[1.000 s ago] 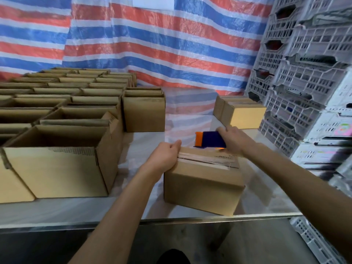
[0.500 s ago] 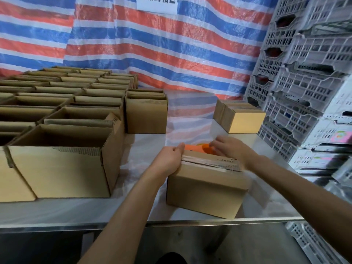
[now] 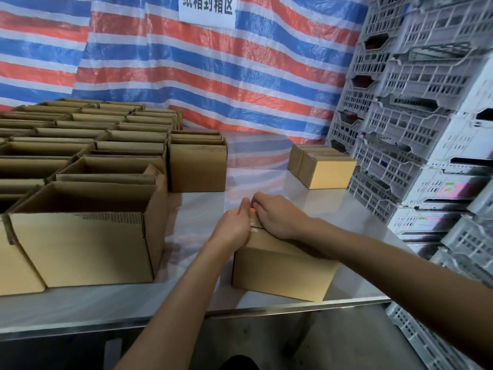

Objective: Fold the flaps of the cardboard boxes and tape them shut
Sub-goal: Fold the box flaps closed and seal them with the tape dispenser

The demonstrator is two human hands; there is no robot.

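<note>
The small cardboard box sits closed at the near edge of the table, a little right of centre, and my hands cover most of its top. My left hand rests against the top left edge, fingers laid out fairly straight and thumb up, pressing rather than grasping. My right hand lies palm down across the lid with the fingers bent over the far edge. A sliver of something orange shows under the fingertips, and I cannot tell whether I am gripping it. Between the hands a pale strip of tape shows on the lid; the rest of the seam is hidden by my right hand and forearm. Just to the left stands a big open box, its flaps up. Behind it, rows of open boxes fill the left of the table, one upright box at their right end. Two closed boxes sit together at the far right, close to the stacked grey-white plastic crates. One crate has a pink label too blurred to read. A red, white and blue striped tarp hangs behind, and the white sign on it reads 纸箱封箱区.
</note>
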